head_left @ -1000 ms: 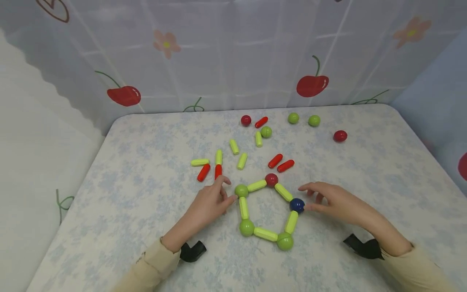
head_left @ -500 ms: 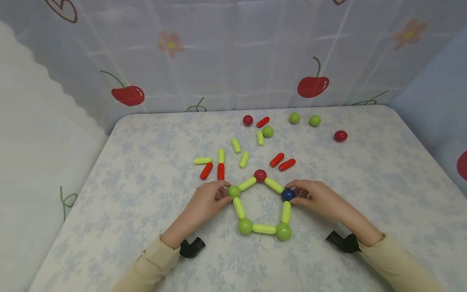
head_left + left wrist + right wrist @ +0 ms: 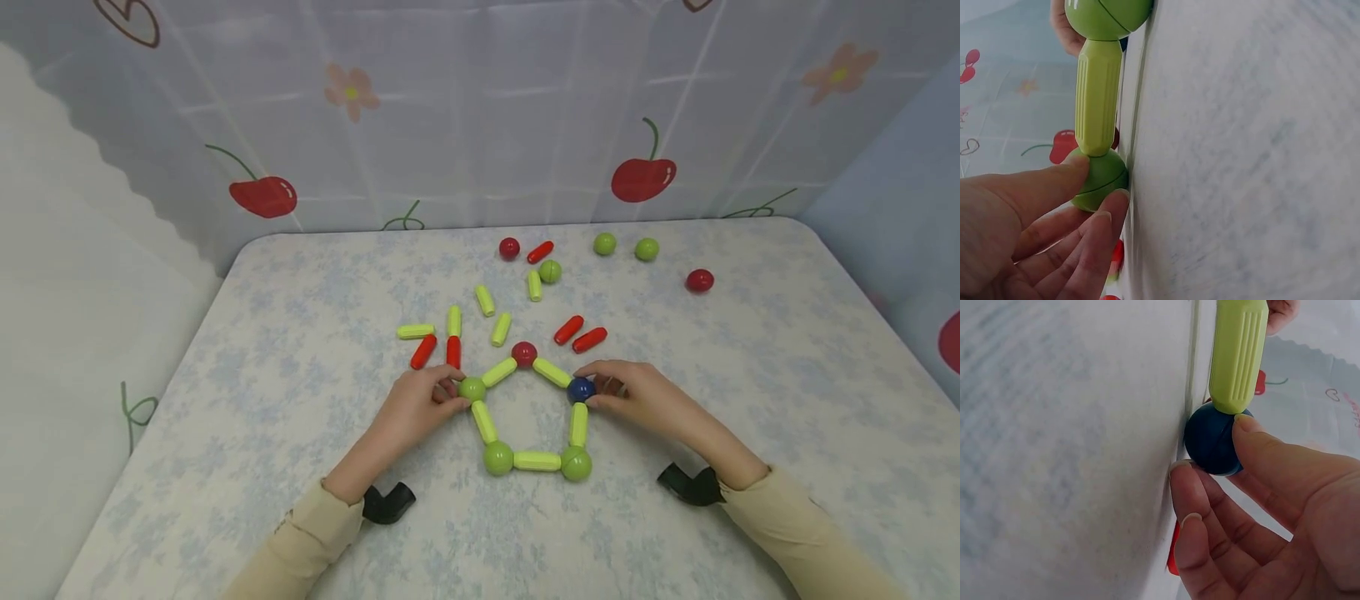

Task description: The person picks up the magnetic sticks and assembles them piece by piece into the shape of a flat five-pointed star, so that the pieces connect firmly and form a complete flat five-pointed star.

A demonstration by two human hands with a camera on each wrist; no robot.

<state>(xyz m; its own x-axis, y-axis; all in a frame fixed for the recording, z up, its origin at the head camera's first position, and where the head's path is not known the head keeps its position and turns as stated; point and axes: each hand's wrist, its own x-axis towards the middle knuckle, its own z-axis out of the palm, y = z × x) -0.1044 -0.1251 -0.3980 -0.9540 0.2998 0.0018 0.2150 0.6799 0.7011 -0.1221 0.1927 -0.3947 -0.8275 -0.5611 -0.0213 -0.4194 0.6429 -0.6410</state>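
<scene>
A flat pentagon of lime-yellow rods (image 3: 537,462) joined by balls lies on the table in the head view. At its left corner, my left hand (image 3: 412,410) pinches a green ball (image 3: 472,389) between thumb and fingers; the left wrist view shows this green ball (image 3: 1105,178) under a rod. Opposite, my right hand (image 3: 641,400) grips the dark blue ball (image 3: 581,390), with the thumb near the rod joint in the right wrist view. A red ball (image 3: 524,354) forms the far corner. Two more green balls, one on the left (image 3: 498,458), make the near corners.
Beyond the pentagon lie loose red rods (image 3: 588,340) and lime-yellow rods (image 3: 501,329). Farther back are green balls (image 3: 604,243) and red balls (image 3: 700,281). A curtain with printed cherries (image 3: 643,179) hangs behind the table's far edge. Black wrist mounts (image 3: 388,503) sit under both wrists.
Both hands have come to the corner balls and taken hold of them. The pentagon has shifted left and slightly away from me, turning a little, and its sides look more even.
</scene>
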